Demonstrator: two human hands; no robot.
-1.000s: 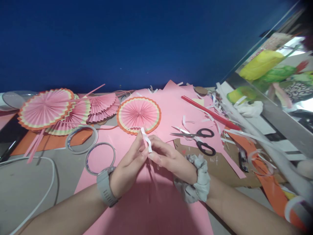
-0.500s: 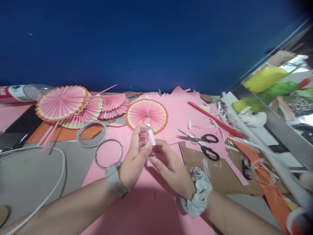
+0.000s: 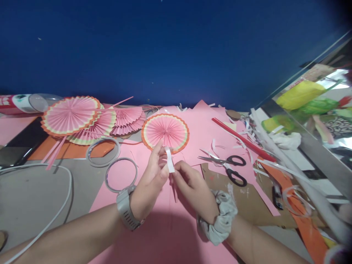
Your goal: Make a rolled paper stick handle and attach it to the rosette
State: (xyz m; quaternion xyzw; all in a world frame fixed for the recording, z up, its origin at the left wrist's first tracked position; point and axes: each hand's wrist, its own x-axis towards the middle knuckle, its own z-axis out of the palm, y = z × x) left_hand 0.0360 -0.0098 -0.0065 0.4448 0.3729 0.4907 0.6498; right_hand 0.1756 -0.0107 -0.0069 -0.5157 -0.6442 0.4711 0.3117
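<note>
A short white strip of what looks like tape [image 3: 169,160] stands up between my hands, slightly curved. My left hand [image 3: 150,187] is closed, with its thumb and fingers pinching the strip from the left. At the strip's lower end, the thumb and index finger of my right hand [image 3: 196,190] are pressed together. A thin pink paper strip [image 3: 174,192], seen nearly edge-on, points down between the hands; which fingers hold it is partly hidden. Just beyond lies a round pleated paper fan [image 3: 165,126], pink with cream and orange rims.
More pleated fans [image 3: 72,113] lie at the left near a bottle [image 3: 24,103]. Two tape rolls [image 3: 121,189] rest left of my hands. Black-handled scissors [image 3: 233,176] lie open at the right, by a red strip [image 3: 244,141] and paper scraps. Pink paper [image 3: 165,234] spreads beneath my arms.
The white strip has come down a little, towards me, between my hands. My right fingers have closed into a pinch at its lower end, and the thin pink strip shows more below.
</note>
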